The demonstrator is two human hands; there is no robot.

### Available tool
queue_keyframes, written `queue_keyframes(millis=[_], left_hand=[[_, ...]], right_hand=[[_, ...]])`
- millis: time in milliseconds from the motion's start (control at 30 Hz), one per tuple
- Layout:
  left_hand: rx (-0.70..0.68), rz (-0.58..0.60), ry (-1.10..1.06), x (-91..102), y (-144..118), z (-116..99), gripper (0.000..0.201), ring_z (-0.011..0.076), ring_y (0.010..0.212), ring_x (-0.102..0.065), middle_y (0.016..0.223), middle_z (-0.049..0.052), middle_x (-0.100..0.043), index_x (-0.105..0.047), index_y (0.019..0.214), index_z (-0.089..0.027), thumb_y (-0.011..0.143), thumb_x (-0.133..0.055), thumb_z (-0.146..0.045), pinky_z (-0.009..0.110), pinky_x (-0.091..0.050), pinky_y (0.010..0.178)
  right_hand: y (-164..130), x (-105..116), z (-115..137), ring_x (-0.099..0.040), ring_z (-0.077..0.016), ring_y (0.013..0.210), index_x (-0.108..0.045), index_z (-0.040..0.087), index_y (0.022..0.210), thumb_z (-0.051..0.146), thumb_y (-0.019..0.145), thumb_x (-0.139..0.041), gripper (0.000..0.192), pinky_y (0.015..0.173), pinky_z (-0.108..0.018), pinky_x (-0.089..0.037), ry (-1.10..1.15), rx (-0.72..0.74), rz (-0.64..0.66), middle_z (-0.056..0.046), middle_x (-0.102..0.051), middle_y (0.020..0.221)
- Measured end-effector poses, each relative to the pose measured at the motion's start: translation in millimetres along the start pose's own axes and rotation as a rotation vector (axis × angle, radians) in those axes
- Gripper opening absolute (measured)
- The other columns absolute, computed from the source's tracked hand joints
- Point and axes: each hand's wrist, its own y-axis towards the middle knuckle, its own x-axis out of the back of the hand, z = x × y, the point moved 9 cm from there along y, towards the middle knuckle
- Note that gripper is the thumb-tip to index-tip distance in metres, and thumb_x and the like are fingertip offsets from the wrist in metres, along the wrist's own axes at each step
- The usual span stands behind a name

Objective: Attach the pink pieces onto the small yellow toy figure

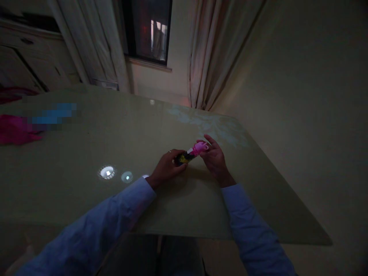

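Observation:
My left hand (169, 165) is closed around a small dark bottle (181, 158) with yellow markings, held tilted above the table. A pink top (199, 148) with a small ring at its tip sits on the bottle's upper right end, with a whitish piece just below it. Beside that top is my right hand (215, 160), palm turned toward the bottle and fingers apart. Its fingertips are at or just behind the pink top; whether they touch it I cannot tell. The bottle's lower end is hidden in my left hand.
The glossy table (115, 207) carries ceiling-light reflections on its left. A bright pink cloth-like item (17, 130) and a blurred blue patch (54, 114) lie at the far left. Behind are curtains (205, 53), a window and a cabinet (37, 57). A wall rises on the right.

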Motion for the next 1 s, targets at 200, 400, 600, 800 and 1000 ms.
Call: queue_keyframes(millis=[200, 400, 600, 800, 1000], left_hand=[[-0.023, 0.012, 0.025, -2.1, -1, -3, 0.04, 0.0224, 0.095, -0.07, 0.108, 0.011, -0.074, -0.068, 0.118, -0.015, 0.08, -0.072, -0.028, 0.036, -0.056, 0.085], [-0.023, 0.01, 0.008, -3.0, 0, -2, 0.042, 0.0229, 0.096, -0.07, 0.109, 0.011, -0.074, -0.068, 0.119, -0.015, 0.08, -0.072, -0.029, 0.036, -0.056, 0.086], [-0.002, 0.021, 0.003, -1.9, 0, -2, 0.041, 0.0226, 0.097, -0.07, 0.109, 0.011, -0.074, -0.068, 0.119, -0.016, 0.08, -0.072, -0.03, 0.037, -0.056, 0.087], [0.012, 0.015, 0.011, -0.2, 0, -3, 0.041, 0.0228, 0.095, -0.069, 0.107, 0.01, -0.074, -0.069, 0.118, -0.017, 0.079, -0.074, -0.028, 0.037, -0.056, 0.086], [0.018, 0.011, -0.018, -1.2, -1, -1, 0.041, 0.0233, 0.097, -0.07, 0.11, 0.011, -0.074, -0.068, 0.118, -0.016, 0.079, -0.074, -0.03, 0.038, -0.056, 0.088]], right_hand=[[2, 7, 0, -0.065, -0.0155, 0.092, -0.063, 0.03, 0.126, 0.024, 0.058, -0.097, 0.077, 0.082, -0.029, -0.059, -0.027, 0.004, -0.093, -0.001, -0.066, 0.107], [2, 7, -4, -0.065, -0.0175, 0.099, -0.062, 0.029, 0.128, 0.028, 0.055, -0.098, 0.081, 0.084, -0.028, -0.058, -0.039, -0.024, -0.087, -0.004, -0.065, 0.118], [-4, -10, -2, -0.06, -0.026, 0.129, -0.056, 0.034, 0.137, 0.026, 0.065, -0.091, 0.081, 0.109, -0.045, -0.05, 0.017, -0.051, 0.04, -0.006, -0.059, 0.143], [-8, -19, 0, -0.056, -0.0278, 0.138, -0.059, 0.032, 0.134, 0.023, 0.071, -0.084, 0.068, 0.122, -0.053, -0.037, 0.095, -0.087, 0.097, -0.006, -0.061, 0.145], [-5, -13, 0, -0.065, -0.026, 0.125, -0.063, 0.029, 0.128, 0.025, 0.072, -0.088, 0.062, 0.116, -0.051, -0.044, 0.072, -0.092, 0.046, -0.007, -0.069, 0.135]])
